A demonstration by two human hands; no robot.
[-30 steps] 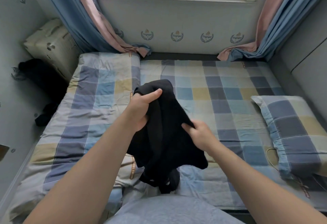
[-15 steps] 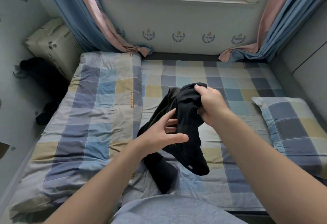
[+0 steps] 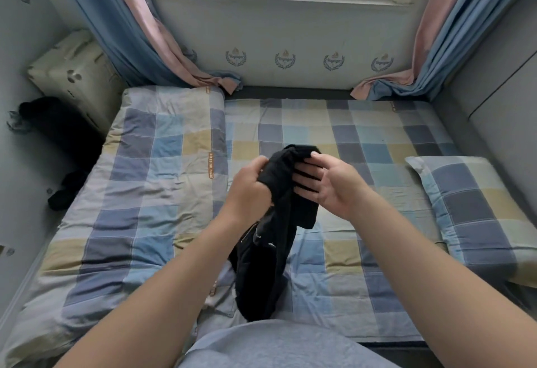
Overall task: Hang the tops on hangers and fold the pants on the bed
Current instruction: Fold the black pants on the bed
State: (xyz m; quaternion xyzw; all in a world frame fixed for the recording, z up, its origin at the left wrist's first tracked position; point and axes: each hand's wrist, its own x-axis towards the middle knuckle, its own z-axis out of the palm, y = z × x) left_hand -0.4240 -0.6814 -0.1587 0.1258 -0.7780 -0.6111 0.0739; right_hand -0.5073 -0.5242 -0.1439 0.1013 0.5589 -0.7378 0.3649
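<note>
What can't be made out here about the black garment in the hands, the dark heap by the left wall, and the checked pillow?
Head view, bunched black garment: top or pants cannot be told; the left hand and right hand cover its upper edge, and folds hide the rest.
Head view, dark heap by the left wall: deep shadow, no shape readable.
Head view, checked fabric pillow: cut off by the right edge.

Both hands hold a black garment [image 3: 273, 231] above the bed [image 3: 348, 135]: left hand [image 3: 250, 190] grips its top, right hand [image 3: 328, 184] pinches it, fingers fairly straight.
</note>
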